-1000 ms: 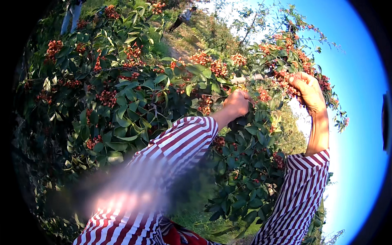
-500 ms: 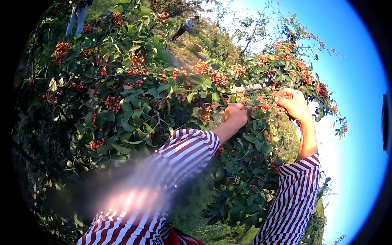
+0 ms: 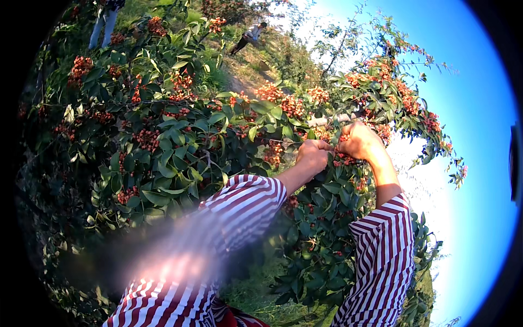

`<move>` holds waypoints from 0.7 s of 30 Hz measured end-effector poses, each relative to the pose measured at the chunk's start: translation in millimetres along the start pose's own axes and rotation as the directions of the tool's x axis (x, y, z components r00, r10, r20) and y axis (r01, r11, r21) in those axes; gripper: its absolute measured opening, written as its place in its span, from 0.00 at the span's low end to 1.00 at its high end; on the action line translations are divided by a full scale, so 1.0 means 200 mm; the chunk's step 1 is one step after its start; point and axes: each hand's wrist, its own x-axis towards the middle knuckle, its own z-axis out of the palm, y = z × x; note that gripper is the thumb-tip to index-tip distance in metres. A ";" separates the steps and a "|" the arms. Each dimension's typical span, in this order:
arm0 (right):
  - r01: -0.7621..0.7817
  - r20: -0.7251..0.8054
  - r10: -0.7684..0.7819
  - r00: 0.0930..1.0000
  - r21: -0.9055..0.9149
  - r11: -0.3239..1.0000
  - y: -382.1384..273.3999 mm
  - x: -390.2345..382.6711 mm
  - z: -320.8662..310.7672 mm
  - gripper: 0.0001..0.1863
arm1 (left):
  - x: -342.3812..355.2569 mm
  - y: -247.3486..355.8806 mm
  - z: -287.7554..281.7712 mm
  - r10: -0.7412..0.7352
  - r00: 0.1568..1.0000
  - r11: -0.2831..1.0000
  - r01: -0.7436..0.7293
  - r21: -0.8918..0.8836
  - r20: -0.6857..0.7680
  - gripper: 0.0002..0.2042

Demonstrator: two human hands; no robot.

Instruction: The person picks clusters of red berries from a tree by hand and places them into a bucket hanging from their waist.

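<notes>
My left hand (image 3: 312, 156) is closed, with a thin twig running into it from the left. Just right of it, nearly touching, my right hand (image 3: 362, 143) has its fingers bent in a pinch at a cluster of small red berries (image 3: 344, 159). My own hands partly hide what lies between the fingertips. Behind them a thick bare branch (image 3: 333, 118) crosses, with another red berry cluster (image 3: 292, 105) above my left hand. Green leaves (image 3: 335, 188) hang beneath both hands.
Leafy bush with several berry clusters (image 3: 146, 139) fills the left. A berry-laden branch (image 3: 406, 97) reaches out at the upper right against sky. Two other people stand farther off: one on the slope (image 3: 249, 38), one at the top left, legs (image 3: 100, 27) showing.
My right hand has moved left and slightly down, from the clusters on the right to beside my left hand. My left hand has barely shifted.
</notes>
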 end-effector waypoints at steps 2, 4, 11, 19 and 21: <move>0.009 -0.001 -0.009 1.000 0.013 1.000 -0.01 -0.01 0.00 0.16 | 0.00 0.01 -0.01 -0.034 0.998 0.999 0.035 -0.022 0.050 0.05; -0.009 0.012 0.009 1.000 0.029 1.000 -0.01 -0.03 -0.01 0.17 | 0.00 0.02 -0.02 -0.049 0.994 0.998 0.053 -0.030 0.095 0.04; -0.074 -0.084 0.067 0.994 -0.079 0.994 -0.07 -0.06 0.00 0.19 | 0.03 0.02 -0.06 0.034 0.973 0.999 -0.024 -0.048 0.229 0.04; -0.125 0.152 0.143 0.978 -0.125 0.984 -0.10 -0.07 -0.03 0.17 | 0.03 0.04 -0.13 0.020 0.933 0.999 -0.035 0.034 0.360 0.05; -0.123 0.137 0.144 0.980 -0.149 0.981 -0.11 -0.07 -0.03 0.17 | 0.02 0.04 -0.12 0.065 0.933 0.994 -0.093 0.064 0.353 0.06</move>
